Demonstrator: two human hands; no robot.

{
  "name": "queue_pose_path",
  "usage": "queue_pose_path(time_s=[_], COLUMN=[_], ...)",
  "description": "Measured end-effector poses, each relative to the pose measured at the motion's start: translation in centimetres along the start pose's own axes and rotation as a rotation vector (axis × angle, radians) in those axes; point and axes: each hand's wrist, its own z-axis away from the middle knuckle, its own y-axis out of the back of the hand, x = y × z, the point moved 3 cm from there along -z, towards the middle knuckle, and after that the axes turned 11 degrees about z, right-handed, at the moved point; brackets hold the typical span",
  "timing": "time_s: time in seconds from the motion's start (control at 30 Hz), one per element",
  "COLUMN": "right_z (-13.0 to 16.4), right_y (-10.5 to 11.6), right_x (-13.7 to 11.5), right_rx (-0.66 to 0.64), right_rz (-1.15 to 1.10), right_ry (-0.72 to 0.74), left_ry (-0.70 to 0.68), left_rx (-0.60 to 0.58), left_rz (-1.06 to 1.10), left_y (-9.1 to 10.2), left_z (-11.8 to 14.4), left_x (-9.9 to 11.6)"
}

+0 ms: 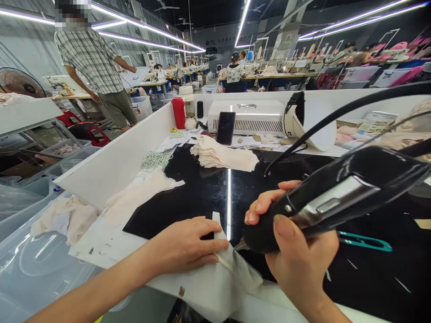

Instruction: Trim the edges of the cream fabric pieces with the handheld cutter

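**Pressing pale fabric flat under a black handheld tool**

Lying flat in the lower middle of the frame, the left hand (186,246) has its fingers spread and pressed down on a pale fabric piece (205,287), which rests at the near edge of the glossy black tabletop (208,188). A narrow white strip (217,220) stands up just behind the fingertips. To the right, the right hand (296,251) is wrapped tightly round the grip of a black handheld tool (340,193), thumb on top and fingers curled underneath. The tool's metal tip (239,245) points left and sits at the fabric, just beside the left hand's fingertips; whether it touches the cloth cannot be told. A black cable (336,117) arcs from the tool toward the upper right.

Beside the right hand, teal snips (365,242) lie on the tabletop. Farther back, in the middle of the frame, sits a stack of cream fabric pieces (224,154), with a dark phone (225,128) leaning against a white machine box (249,117). A red bottle (178,113) stands to the left of them, near the white partition wall (114,163). More pale cloth (72,215) lies heaped at the lower left. In the upper left, a person in a checked shirt (90,56) stands among other workstations.
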Motion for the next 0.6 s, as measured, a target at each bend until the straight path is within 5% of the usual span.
queue_pose_path(time_s=[0.6], right_z=[-0.76], right_y=[-0.33], right_x=[0.36], right_rx=[0.051], right_rz=[0.037], right_ry=[0.0], left_ry=[0.008], left_rx=[-0.041], left_rz=[-0.029], left_y=[-0.64], left_z=[-0.02], left_x=[0.67])
